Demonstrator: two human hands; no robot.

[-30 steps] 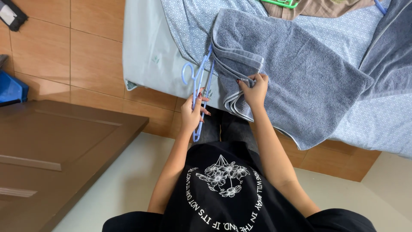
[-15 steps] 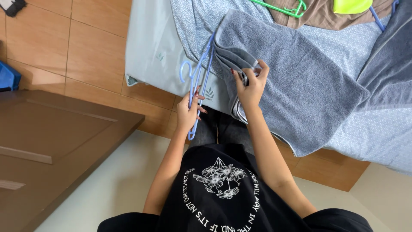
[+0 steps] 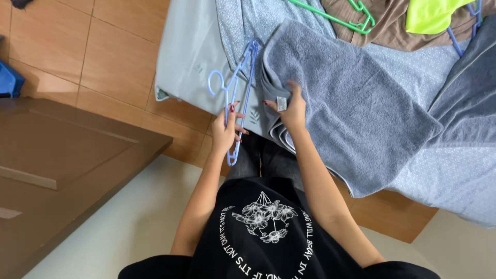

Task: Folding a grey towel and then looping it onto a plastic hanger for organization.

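My left hand [image 3: 226, 130] grips a light blue plastic hanger [image 3: 238, 88] by its lower bar, the hook pointing left over the bed's edge. My right hand [image 3: 290, 107] pinches the near edge of a folded grey-blue towel [image 3: 351, 103], close to its small white label. The towel lies on a bed with a pale blue dotted sheet [image 3: 454, 170]. The hanger's far end touches the towel's left edge.
A green hanger [image 3: 336, 18], a brown garment [image 3: 382, 26] and a neon yellow cloth [image 3: 431, 13] lie at the far side of the bed. A dark blue cloth [image 3: 473, 98] lies right. A brown wooden cabinet [image 3: 57, 170] stands left on the tiled floor.
My right hand slid up the towel's edge and now grips it by the label. My left hand raised the hanger a little toward the towel.
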